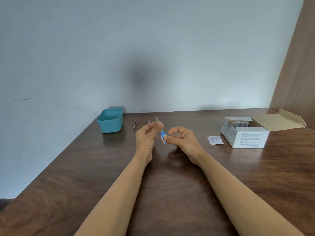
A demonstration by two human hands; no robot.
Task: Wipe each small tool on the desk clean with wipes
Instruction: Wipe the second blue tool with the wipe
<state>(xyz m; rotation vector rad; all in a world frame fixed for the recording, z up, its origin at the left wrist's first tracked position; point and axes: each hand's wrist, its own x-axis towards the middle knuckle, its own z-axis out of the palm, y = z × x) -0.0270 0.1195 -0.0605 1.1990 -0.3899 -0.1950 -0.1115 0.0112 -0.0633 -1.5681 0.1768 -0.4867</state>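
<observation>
Left hand pinches a blue-handled metal tool mid-shaft, tilted, tip pointing far, above the table. Right hand pinches a white wipe on its blue near end. Tweezers lie far left by a teal tub; open wipe box right.

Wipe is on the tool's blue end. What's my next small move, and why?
Probably draw the wipe up along the tool toward its metal tip. The right hand pinches the wipe round the blue lower end only, the left hand has its grip on the middle, and the bare metal above is not covered yet.
</observation>
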